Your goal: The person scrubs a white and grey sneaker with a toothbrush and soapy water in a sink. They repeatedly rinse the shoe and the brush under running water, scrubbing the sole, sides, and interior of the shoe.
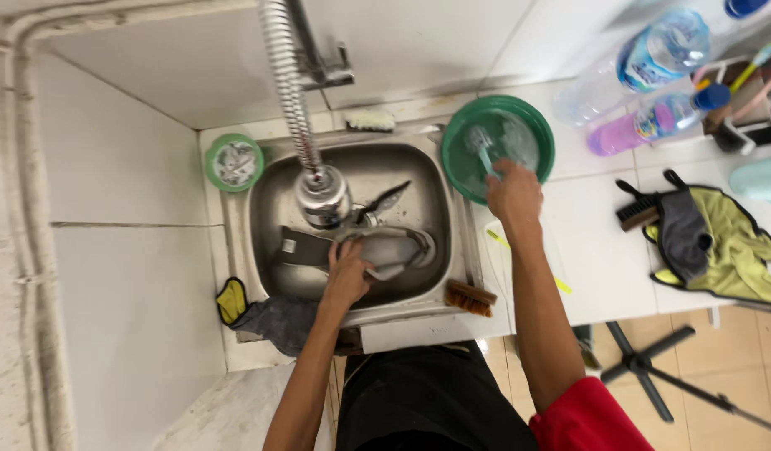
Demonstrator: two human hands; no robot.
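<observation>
Counting from my feed: one steel sink, one spring-necked faucet hanging over its middle, one green basin at the sink's 2 o'clock corner, one small green tub at its 10 o'clock corner. Two bottles on the counter at far 2 o'clock: a clear bottle and a pink bottle. Brushes, four that I can make out: a pale scrub brush on the rim at 12, a brown bristle brush on the rim at 5, a black brush by the yellow-and-grey cloth at 3 o'clock, and a small teal-handled brush in the basin. One more rag, grey with yellow, droops over the sink edge at 7.

I see two hands. The left hand is down in the sink, fingers curled over a grey shoe; grip looks closed round its near side.

The right hand sits at the basin's 5 o'clock edge, fingers pinched shut on the teal-handled brush.

Shoe lies on the sink floor below the faucet head, long axis running roughly 9 to 3. Its rounded end points toward 3. Brush handle runs from the fist up toward 11, head blurred.
</observation>
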